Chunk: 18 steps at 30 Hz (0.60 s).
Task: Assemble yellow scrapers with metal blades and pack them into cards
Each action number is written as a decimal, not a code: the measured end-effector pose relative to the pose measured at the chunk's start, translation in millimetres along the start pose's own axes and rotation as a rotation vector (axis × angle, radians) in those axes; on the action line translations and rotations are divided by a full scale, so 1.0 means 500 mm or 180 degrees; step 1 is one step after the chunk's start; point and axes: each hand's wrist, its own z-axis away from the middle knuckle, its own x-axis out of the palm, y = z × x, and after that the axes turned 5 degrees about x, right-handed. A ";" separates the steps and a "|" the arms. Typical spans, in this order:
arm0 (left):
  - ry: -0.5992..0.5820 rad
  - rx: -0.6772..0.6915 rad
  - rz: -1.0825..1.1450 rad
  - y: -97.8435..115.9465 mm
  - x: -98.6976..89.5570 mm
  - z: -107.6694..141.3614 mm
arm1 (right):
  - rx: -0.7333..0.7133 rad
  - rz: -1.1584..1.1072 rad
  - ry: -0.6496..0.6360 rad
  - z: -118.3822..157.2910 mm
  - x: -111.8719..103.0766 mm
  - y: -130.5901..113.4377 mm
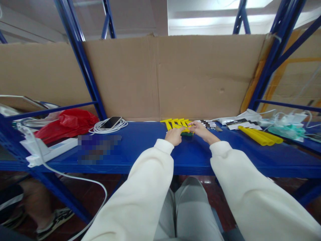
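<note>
Both of my hands meet over the blue shelf, close to its middle. My left hand (174,136) has its fingers bent around a small yellow piece (185,130). From the other side my right hand (200,131) pinches at the same piece. Its exact shape is mostly hidden by my fingers. Just below it, a small dark green thing (187,134) shows between the hands. Right behind them lie several yellow T-shaped pieces (168,125) in a slanted row. Several small black-and-white pieces (209,124) lie to the right of my right hand.
Several yellow tubes (260,135) lie at right, by a white-and-black packet (239,124). At left are a coiled white cable (122,125) with a phone (111,123), a red plastic bag (72,122) and a white power strip (56,150). Cardboard (200,77) walls the back. Another person's leg shows lower left.
</note>
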 end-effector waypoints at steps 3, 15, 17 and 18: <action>-0.0023 0.0023 0.0023 0.001 -0.001 0.001 | 0.0021 0.0008 -0.0021 0.001 0.000 0.003; 0.0394 -0.0501 0.1645 -0.017 0.004 -0.012 | 0.0280 0.1637 0.1498 -0.035 -0.104 0.052; 0.0284 -0.0639 0.2249 -0.013 0.007 -0.016 | 0.0673 0.2166 0.1667 -0.034 -0.136 0.077; 0.0222 -0.0672 0.2531 -0.011 0.008 -0.018 | 0.0851 0.2326 0.1682 -0.033 -0.148 0.088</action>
